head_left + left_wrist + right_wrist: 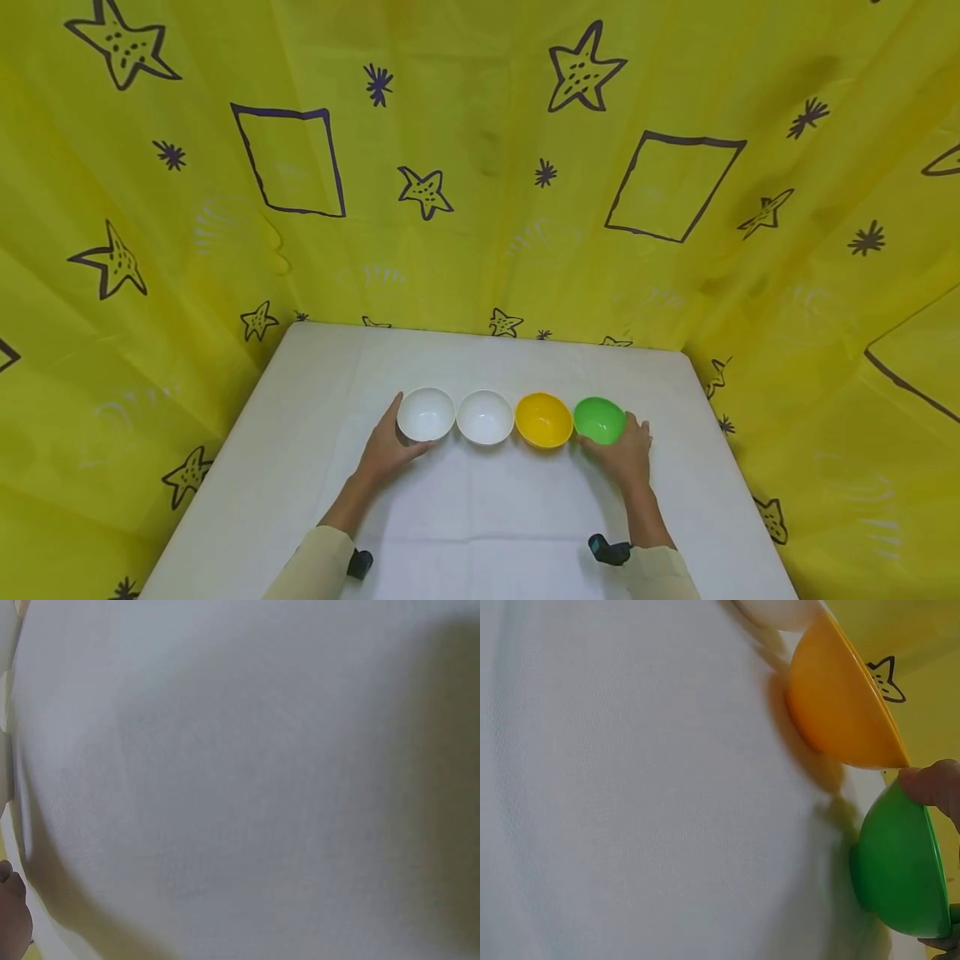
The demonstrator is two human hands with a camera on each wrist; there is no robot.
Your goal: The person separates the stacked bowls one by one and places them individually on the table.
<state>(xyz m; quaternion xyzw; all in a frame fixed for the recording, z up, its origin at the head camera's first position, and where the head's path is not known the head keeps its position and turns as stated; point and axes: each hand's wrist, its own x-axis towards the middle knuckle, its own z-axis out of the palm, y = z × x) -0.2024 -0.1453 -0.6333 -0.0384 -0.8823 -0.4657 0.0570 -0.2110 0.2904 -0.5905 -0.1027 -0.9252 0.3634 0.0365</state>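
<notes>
Four bowls stand in a row on the white table (pixel 480 517), each one just beside the next. The left hand (pixel 386 450) lies at the near left side of the outer white bowl (pixel 426 414); its fingers reach up along the bowl's left wall and the thumb runs under its near edge, so the hand cups the bowl with loosely curved fingers. The second white bowl (pixel 485 417) sits just past that one, away from the left hand. The right hand (pixel 626 454) rests at the near right side of the green bowl (pixel 600 420); the right wrist view shows a fingertip (pixel 934 784) on the green rim, and another at the bowl's lower edge, so the fingers hold it by the rim. The yellow bowl (pixel 543 419) stands just beyond the green one, on the side away from the right hand. Yellow star-printed cloth (pixel 480 167) hangs behind the table.
</notes>
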